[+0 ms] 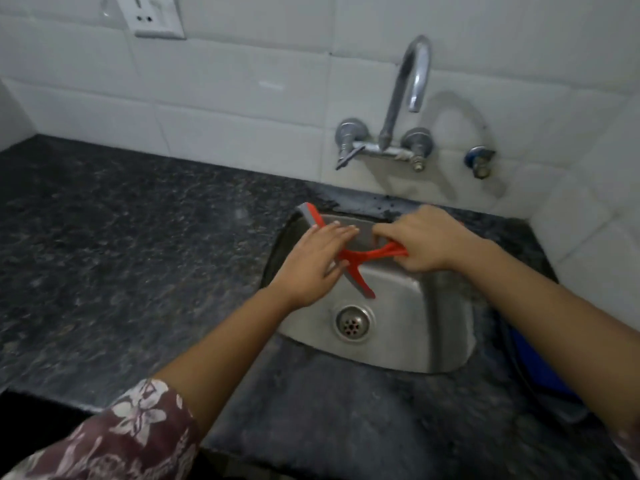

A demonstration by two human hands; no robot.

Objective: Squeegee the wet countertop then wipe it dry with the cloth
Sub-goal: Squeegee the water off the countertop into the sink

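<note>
A red squeegee (356,263) with a grey rubber blade hangs over the steel sink (415,327), its blade running from the sink's back left corner down toward the drain. My right hand (429,242) grips its red handle at the right. My left hand (318,263) lies flat on the blade with fingers stretched out, covering its middle. The dark speckled granite countertop (131,258) spreads to the left of the sink and along its front. No cloth is in view.
A chrome wall tap (405,98) curves over the sink, with a small blue-capped valve (479,161) to its right. A socket (152,15) sits on the white tiled wall. Something blue (540,368) lies at the counter's right edge. The drain (353,322) is uncovered.
</note>
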